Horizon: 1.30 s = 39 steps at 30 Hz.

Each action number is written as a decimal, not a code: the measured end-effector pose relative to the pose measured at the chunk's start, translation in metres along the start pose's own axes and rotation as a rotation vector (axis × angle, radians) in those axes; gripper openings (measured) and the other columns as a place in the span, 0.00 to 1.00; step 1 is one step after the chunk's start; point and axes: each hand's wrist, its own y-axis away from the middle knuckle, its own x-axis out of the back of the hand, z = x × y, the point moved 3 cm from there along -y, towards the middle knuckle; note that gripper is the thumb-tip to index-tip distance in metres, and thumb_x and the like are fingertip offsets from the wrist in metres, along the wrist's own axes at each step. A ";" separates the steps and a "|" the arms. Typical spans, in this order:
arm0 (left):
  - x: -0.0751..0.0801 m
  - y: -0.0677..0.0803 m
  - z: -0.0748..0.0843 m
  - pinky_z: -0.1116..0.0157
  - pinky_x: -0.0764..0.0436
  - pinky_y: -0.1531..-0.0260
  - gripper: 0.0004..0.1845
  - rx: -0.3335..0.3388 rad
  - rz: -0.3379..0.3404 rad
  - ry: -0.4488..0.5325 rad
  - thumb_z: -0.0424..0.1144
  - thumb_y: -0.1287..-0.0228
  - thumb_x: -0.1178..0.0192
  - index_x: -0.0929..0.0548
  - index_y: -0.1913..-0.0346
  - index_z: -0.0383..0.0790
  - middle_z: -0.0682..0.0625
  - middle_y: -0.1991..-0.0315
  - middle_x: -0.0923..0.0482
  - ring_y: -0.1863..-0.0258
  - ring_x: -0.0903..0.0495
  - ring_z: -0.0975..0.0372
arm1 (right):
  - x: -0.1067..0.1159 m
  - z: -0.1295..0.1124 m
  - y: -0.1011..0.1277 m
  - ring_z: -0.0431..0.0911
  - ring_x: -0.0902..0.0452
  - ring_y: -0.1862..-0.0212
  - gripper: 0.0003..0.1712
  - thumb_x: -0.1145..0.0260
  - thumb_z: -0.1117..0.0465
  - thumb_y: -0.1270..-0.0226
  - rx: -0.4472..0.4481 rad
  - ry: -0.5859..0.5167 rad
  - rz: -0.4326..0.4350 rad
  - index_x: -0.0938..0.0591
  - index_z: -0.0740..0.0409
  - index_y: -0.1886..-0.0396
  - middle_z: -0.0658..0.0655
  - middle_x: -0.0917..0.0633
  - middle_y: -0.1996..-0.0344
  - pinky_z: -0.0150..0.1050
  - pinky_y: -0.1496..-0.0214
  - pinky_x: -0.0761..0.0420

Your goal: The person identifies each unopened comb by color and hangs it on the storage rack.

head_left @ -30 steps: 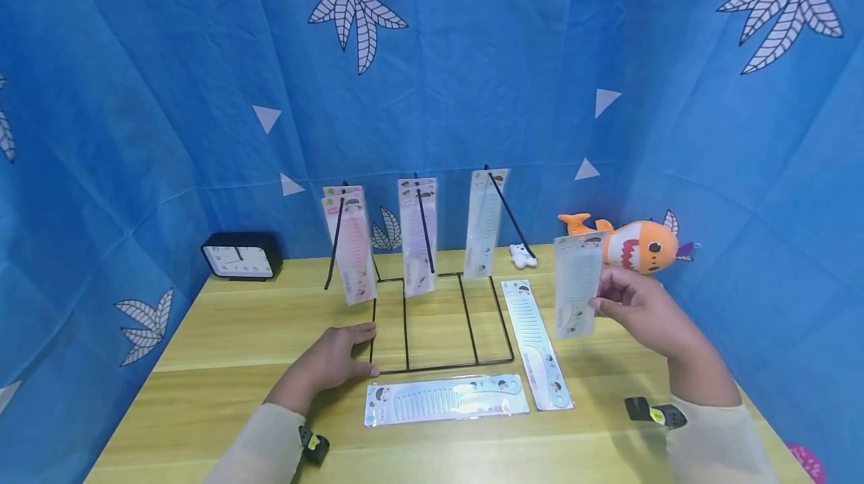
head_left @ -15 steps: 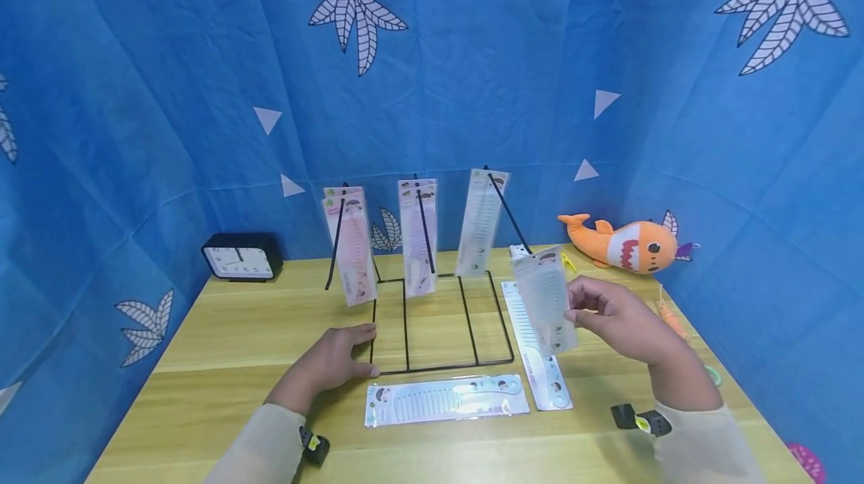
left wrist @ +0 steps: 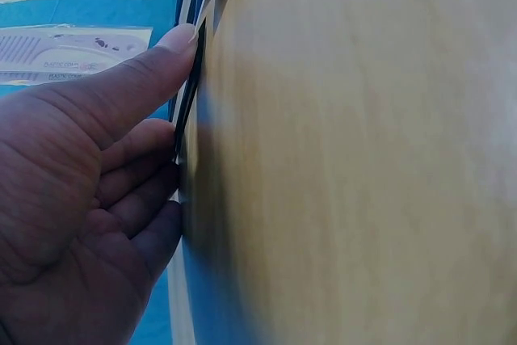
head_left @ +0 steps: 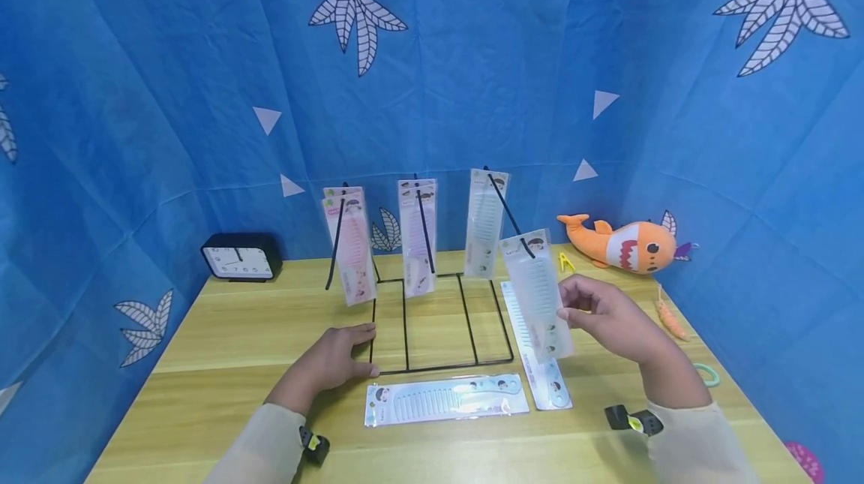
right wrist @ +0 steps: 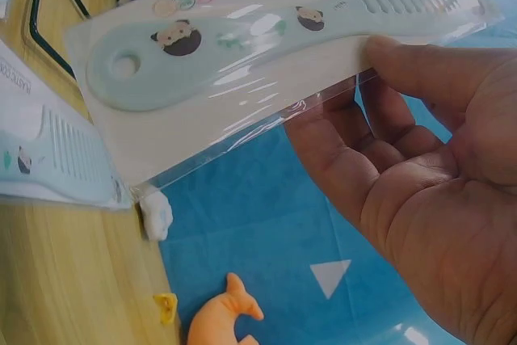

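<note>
A black wire rack (head_left: 439, 319) stands on the wooden table (head_left: 223, 334) with three slanted prongs. Packaged combs hang on it: pink (head_left: 351, 244), lilac (head_left: 417, 236) and pale green (head_left: 483, 223). My right hand (head_left: 567, 304) pinches another pale green packaged comb (head_left: 536, 293) by its side edge and holds it upright, its top at the tip of the right prong (head_left: 525, 246). The right wrist view shows this comb (right wrist: 242, 38) in clear wrap between thumb and fingers (right wrist: 380, 143). My left hand (head_left: 337, 356) lies flat at the rack's front left corner, its thumb (left wrist: 137, 78) along the wire.
Two packaged combs lie flat on the table, one (head_left: 445, 399) in front of the rack and one (head_left: 548, 383) to its right. A black clock (head_left: 241, 257) stands back left, an orange plush shark (head_left: 628, 244) back right. Blue cloth walls surround the table.
My right hand has carried the packaged comb left, from in front of the plush shark to the tip of the right prong. The left hand has stayed put.
</note>
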 end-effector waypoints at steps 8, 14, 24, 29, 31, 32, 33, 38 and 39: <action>0.000 -0.001 0.001 0.43 0.31 0.18 0.41 -0.003 0.002 0.001 0.47 0.37 0.19 0.21 0.23 0.41 0.47 0.19 0.28 0.17 0.33 0.43 | -0.010 -0.004 -0.008 0.50 0.17 0.56 0.06 0.33 0.68 0.20 -0.032 0.015 0.051 0.19 0.59 0.48 0.58 0.13 0.56 0.36 0.53 0.08; -0.002 -0.001 0.001 0.42 0.32 0.18 0.41 0.013 -0.001 0.011 0.47 0.38 0.18 0.21 0.23 0.42 0.47 0.18 0.29 0.17 0.34 0.43 | -0.021 -0.006 -0.020 0.50 0.13 0.51 0.08 0.36 0.65 0.17 -0.089 0.008 0.094 0.21 0.60 0.45 0.60 0.14 0.52 0.42 0.51 0.05; -0.001 -0.002 -0.001 0.42 0.31 0.18 0.41 0.020 0.009 0.004 0.48 0.39 0.18 0.21 0.23 0.44 0.48 0.18 0.29 0.17 0.33 0.43 | -0.035 -0.009 -0.058 0.58 0.12 0.43 0.09 0.41 0.61 0.12 -0.163 0.010 0.172 0.23 0.60 0.41 0.64 0.16 0.48 0.51 0.44 0.06; -0.003 -0.003 -0.002 0.42 0.32 0.18 0.41 0.020 0.003 -0.001 0.49 0.38 0.19 0.21 0.23 0.44 0.49 0.18 0.30 0.17 0.34 0.44 | -0.044 -0.006 -0.074 0.61 0.13 0.38 0.10 0.43 0.61 0.11 -0.167 0.005 0.214 0.24 0.59 0.40 0.65 0.16 0.44 0.53 0.42 0.07; -0.004 -0.002 -0.002 0.42 0.32 0.18 0.41 0.018 0.003 -0.002 0.49 0.38 0.19 0.21 0.23 0.44 0.49 0.18 0.29 0.17 0.34 0.43 | -0.047 -0.006 -0.079 0.61 0.13 0.39 0.10 0.44 0.60 0.11 -0.164 -0.007 0.229 0.25 0.59 0.40 0.65 0.17 0.44 0.54 0.42 0.07; -0.004 -0.002 -0.003 0.42 0.32 0.18 0.41 0.019 0.002 -0.002 0.49 0.38 0.19 0.21 0.23 0.44 0.49 0.18 0.29 0.17 0.34 0.43 | -0.048 -0.006 -0.082 0.61 0.13 0.40 0.11 0.44 0.60 0.11 -0.161 -0.015 0.235 0.25 0.59 0.40 0.65 0.17 0.44 0.54 0.42 0.07; -0.004 -0.002 -0.003 0.42 0.32 0.18 0.41 0.020 0.002 -0.003 0.49 0.38 0.19 0.20 0.23 0.44 0.49 0.18 0.29 0.17 0.34 0.43 | -0.049 -0.006 -0.084 0.60 0.12 0.41 0.11 0.44 0.59 0.11 -0.157 -0.022 0.240 0.25 0.60 0.40 0.65 0.17 0.44 0.54 0.42 0.07; -0.003 -0.001 -0.002 0.42 0.31 0.18 0.41 0.024 0.003 -0.006 0.49 0.38 0.18 0.20 0.23 0.45 0.49 0.18 0.29 0.17 0.34 0.44 | -0.052 -0.002 -0.095 0.61 0.11 0.44 0.11 0.44 0.59 0.12 -0.156 -0.042 0.260 0.24 0.59 0.40 0.64 0.17 0.45 0.53 0.44 0.07; -0.003 -0.001 -0.002 0.42 0.31 0.18 0.41 0.024 0.004 -0.006 0.49 0.38 0.18 0.20 0.23 0.45 0.49 0.18 0.29 0.17 0.34 0.44 | -0.053 -0.002 -0.097 0.61 0.12 0.44 0.11 0.44 0.59 0.12 -0.158 -0.051 0.261 0.24 0.59 0.40 0.64 0.17 0.45 0.53 0.44 0.07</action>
